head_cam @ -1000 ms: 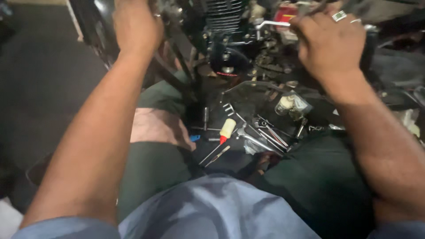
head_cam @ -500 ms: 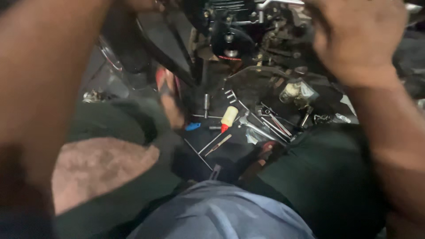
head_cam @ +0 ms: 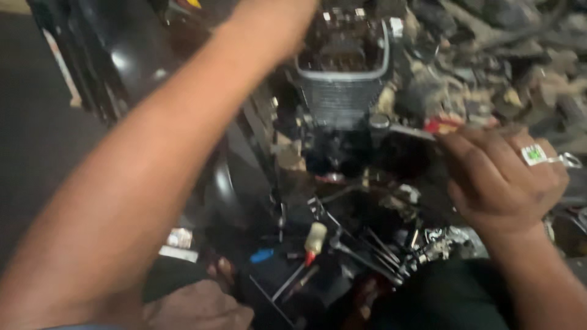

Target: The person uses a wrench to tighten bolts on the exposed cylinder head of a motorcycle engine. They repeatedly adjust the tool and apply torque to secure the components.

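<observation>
A motorcycle engine (head_cam: pixel 342 91), its one finned cylinder open at the top, fills the frame as a person works it two-handed. The left hand (head_cam: pixel 278 21) reaches to the engine's top, seemingly to steady it; blur hides whether it grips anything. The right hand (head_cam: pixel 498 180), wearing two rings, is closed on a spanner (head_cam: pixel 403 129) with a red-marked shaft, its head seated on a fitting beside the cylinder for leverage. Below, on the floor, lie one cream-handled screwdriver (head_cam: pixel 313 239) and several loose steel tools (head_cam: pixel 373 250), within easy reach.
</observation>
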